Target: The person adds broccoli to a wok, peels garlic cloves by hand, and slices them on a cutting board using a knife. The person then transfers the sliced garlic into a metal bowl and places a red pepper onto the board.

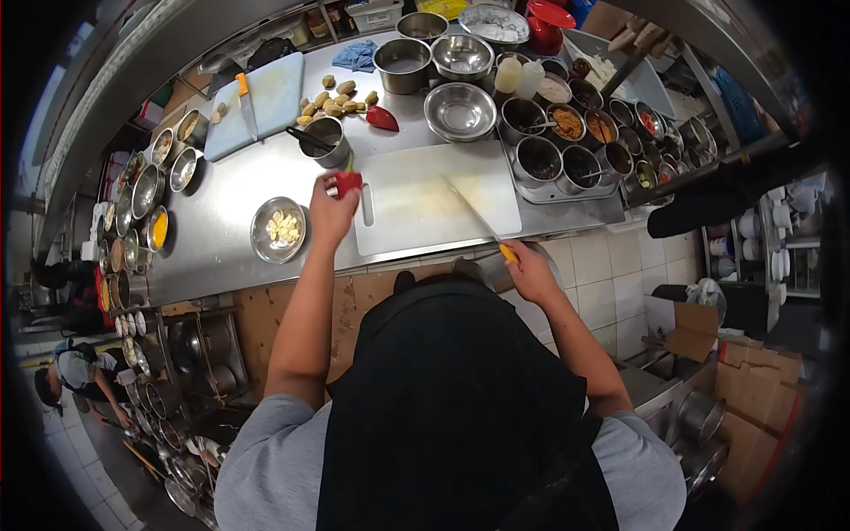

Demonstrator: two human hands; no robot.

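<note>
My left hand (pixel 331 212) is closed around a red pepper (pixel 348 183), raised near the left end of a white cutting board (pixel 416 208). A green bit beside the pepper looks like its stem. In my right hand (pixel 532 273) is a kitchen knife (pixel 478 213) by its yellow handle. Its blade lies over the right half of the board and points away from me. Left of the board stands a steel bowl (pixel 258 243) with pale chopped pieces (pixel 283 227). Behind my left hand is a steel pot (pixel 333 157) with a black-handled utensil in it.
Farther back are another red pepper (pixel 382 119), several potato-like pieces (pixel 334 103), and a blue-white board (pixel 266 93) carrying an orange-handled knife (pixel 246 108). Steel bowls (pixel 459 112) and sauce containers (pixel 538 158) crowd the right. A person (pixel 88 367) works at the far left.
</note>
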